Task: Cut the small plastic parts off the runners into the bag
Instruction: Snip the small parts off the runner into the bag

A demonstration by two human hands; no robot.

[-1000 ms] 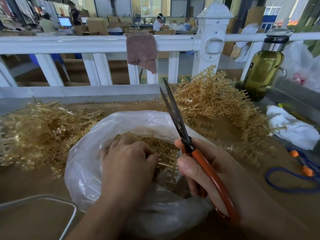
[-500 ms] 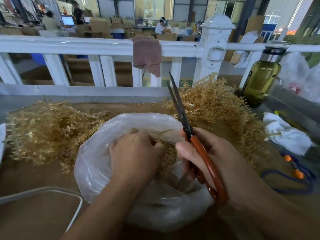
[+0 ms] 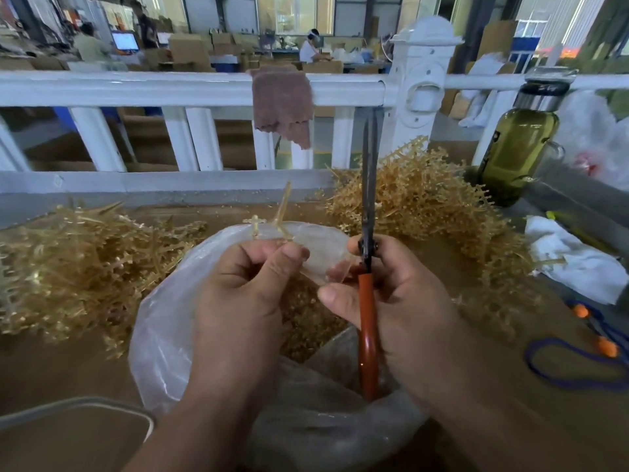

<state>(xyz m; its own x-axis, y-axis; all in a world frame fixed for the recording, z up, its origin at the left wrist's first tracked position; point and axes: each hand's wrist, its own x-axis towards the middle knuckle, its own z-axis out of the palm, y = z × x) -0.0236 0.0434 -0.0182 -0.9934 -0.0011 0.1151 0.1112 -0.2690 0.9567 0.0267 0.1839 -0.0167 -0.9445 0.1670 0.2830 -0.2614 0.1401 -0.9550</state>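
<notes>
— Head view, centre of the frame: the left hand (image 3: pixel 245 287) pinches a runner (image 3: pixel 279 216) above the bag (image 3: pixel 163 328), its grip curled tight on the stem. Why so high?
— So the snipped parts (image 3: pixel 306 321) drop straight in, I'd judge; plenty lie inside already.
— And the right hand (image 3: pixel 401 301)?
— Its grip is wrapped round the orange handles of the scissors (image 3: pixel 368 206), blades nearly together and pointing up, just right of the runner. There are heaped runners (image 3: pixel 425 206) within reach on the worktop (image 3: pixel 51 376).

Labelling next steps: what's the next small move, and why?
Probably open the scissors and tip them onto the runner: the left hand pinches it over the bag, a part attached, and the right hand holds the blades shut, upright beside it.
</notes>
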